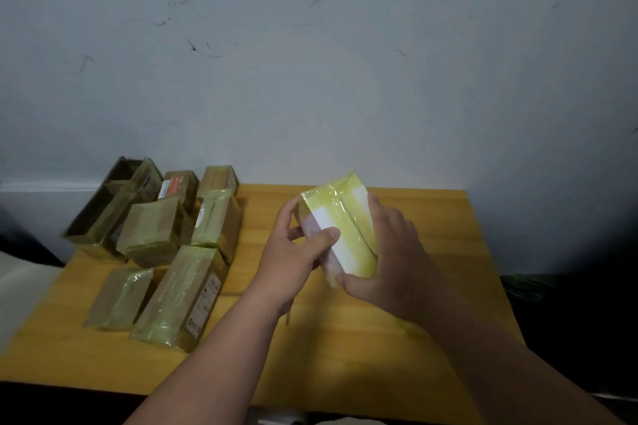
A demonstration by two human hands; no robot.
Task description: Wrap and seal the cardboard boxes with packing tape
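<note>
You hold the white taped box (340, 234) tilted above the wooden table (414, 338), long axis running away from you, left hand (293, 252) gripping its left edge, right hand (390, 258) clasping the right side, both equally near.

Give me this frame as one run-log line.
left hand: grips white tape-wrapped box | right hand: grips same box | box: held above yellow wooden table | pile of taped brown cardboard boxes: table left
</note>
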